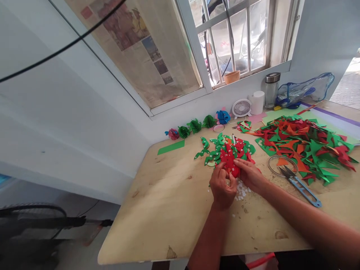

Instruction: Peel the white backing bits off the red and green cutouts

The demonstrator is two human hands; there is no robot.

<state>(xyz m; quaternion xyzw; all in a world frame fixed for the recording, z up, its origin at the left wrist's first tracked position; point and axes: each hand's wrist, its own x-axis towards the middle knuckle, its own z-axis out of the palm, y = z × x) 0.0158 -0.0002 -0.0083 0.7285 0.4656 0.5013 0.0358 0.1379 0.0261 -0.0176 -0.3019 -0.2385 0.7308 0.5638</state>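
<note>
Between my two hands is a red paper cutout [234,171] dotted with small white squares. My left hand [224,185] is closed, its thumb and forefinger pinched at the cutout's lower left edge. On its right side, my right hand [247,173] grips the cutout between thumb and fingers. Just beyond lie green paper cutouts [216,154] and more red ones, many bearing white squares. Small white paper squares [242,190] are scattered on the table below my hands. A white pen-like stick [233,139] stands out among the cutouts.
Blue thread snips [305,190] and a ring of clear tape [269,165] lie right of my hands, before a heap of red and green scraps [312,150]. Paper flowers [195,126], a small white fan [242,108] and a glass bottle [271,92] line the wall.
</note>
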